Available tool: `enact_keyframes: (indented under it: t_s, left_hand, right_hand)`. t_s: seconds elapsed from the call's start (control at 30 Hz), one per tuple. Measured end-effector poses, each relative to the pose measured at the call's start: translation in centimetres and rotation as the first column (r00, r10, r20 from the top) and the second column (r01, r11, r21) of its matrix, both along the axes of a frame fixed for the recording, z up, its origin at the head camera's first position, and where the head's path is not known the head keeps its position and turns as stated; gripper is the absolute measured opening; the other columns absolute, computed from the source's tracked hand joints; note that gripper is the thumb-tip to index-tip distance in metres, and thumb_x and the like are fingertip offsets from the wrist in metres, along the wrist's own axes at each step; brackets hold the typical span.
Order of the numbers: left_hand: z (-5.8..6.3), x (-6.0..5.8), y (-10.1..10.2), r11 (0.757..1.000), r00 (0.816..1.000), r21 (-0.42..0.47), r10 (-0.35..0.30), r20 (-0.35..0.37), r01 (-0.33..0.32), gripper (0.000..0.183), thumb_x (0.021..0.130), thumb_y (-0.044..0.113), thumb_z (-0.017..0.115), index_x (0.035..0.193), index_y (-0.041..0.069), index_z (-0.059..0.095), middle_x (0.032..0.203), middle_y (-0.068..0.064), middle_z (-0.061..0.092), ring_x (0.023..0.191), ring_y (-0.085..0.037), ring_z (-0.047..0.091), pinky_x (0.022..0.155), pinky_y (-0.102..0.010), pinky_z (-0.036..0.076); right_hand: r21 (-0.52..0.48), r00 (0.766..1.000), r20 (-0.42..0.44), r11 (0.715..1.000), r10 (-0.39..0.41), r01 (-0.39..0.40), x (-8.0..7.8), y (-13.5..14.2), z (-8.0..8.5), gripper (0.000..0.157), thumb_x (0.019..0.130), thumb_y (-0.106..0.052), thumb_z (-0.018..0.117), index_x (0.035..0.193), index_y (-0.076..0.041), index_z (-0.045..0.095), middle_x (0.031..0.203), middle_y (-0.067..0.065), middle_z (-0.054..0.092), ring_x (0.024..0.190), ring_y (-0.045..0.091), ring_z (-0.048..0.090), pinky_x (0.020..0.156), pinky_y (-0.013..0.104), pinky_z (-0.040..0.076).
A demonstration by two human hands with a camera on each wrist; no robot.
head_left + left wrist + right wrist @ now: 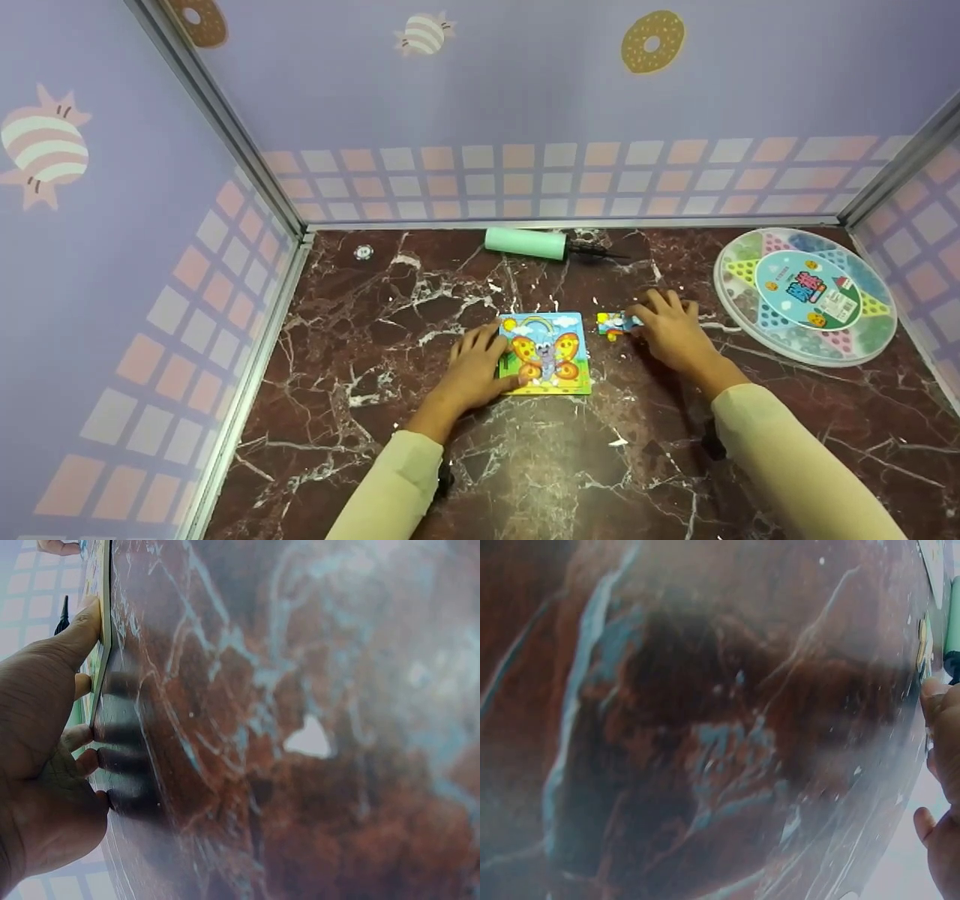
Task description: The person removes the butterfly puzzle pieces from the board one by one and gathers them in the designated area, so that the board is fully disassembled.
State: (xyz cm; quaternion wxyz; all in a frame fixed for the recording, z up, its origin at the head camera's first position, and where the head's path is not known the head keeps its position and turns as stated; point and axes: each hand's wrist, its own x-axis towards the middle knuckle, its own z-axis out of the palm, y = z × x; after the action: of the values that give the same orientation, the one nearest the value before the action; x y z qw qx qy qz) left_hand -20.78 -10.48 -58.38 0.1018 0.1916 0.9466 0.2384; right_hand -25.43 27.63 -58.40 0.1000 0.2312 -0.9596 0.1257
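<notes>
A square butterfly jigsaw puzzle (546, 352) lies flat on the dark red marbled table. My left hand (476, 367) rests at its left side, thumb over the lower left corner and the other fingers spread along the left edge. In the left wrist view, the thumb of the left hand (52, 727) presses on the rim of the puzzle board (106, 607). Right of the board, my right hand (669, 330) pinches the right end of a small colourful puzzle piece (611, 322) at the table. The right fingers partly hide that piece; whether a second lies under them I cannot tell.
Behind the puzzle lies a mint-green hand pump (525, 243) with a black nozzle. A round Chinese checkers box (806, 296) sits at the far right. One small round disc (364, 252) lies at the back left. Patterned walls (525, 90) enclose the table's back and sides.
</notes>
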Motion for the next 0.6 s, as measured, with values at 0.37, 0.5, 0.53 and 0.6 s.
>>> enact_keyframes:
  t_s: [0.37,0.5,0.53,0.6]
  left_hand:
    - [0.2,0.1,0.0,1.000,1.000,0.014,0.000,0.009,0.000,0.055,0.100,0.057,0.075,0.134,0.016,0.062,0.182,-0.015,0.028,0.165,-0.044,0.029,0.133,-0.072,0.024]
    - [0.1,0.1,-0.1,1.000,1.000,0.017,-0.002,0.008,0.001,0.055,0.100,0.058,0.074,0.135,0.016,0.062,0.183,-0.015,0.027,0.165,-0.044,0.029,0.133,-0.072,0.023]
    - [0.1,0.1,-0.1,1.000,1.000,0.018,-0.001,0.011,0.001,0.056,0.100,0.058,0.074,0.135,0.016,0.062,0.183,-0.015,0.026,0.165,-0.044,0.028,0.133,-0.072,0.023]
    - [0.1,0.1,-0.1,1.000,1.000,0.024,-0.002,0.010,0.002,0.056,0.100,0.058,0.074,0.135,0.017,0.062,0.183,-0.016,0.026,0.165,-0.044,0.028,0.133,-0.072,0.022]
  right_hand:
    - [0.001,0.999,0.020,1.000,-0.031,0.031,0.1,1.4,-0.3,0.026,0.100,-0.011,0.078,0.125,-0.010,0.074,0.124,0.018,0.062,0.112,0.046,0.054,0.088,0.073,0.046]
    - [-0.005,0.999,0.029,0.999,-0.039,0.039,0.0,1.6,-0.4,0.027,0.100,-0.011,0.078,0.127,-0.010,0.074,0.124,0.017,0.062,0.111,0.044,0.054,0.087,0.071,0.044]
    - [-0.007,0.999,0.032,0.999,-0.039,0.039,0.0,1.6,-0.4,0.026,0.100,-0.011,0.078,0.126,-0.010,0.075,0.124,0.017,0.062,0.110,0.043,0.053,0.088,0.071,0.044]
    - [-0.012,0.999,0.037,0.999,-0.037,0.037,0.0,1.5,-0.4,0.024,0.100,-0.010,0.077,0.124,-0.011,0.075,0.124,0.017,0.062,0.110,0.043,0.053,0.088,0.071,0.044]
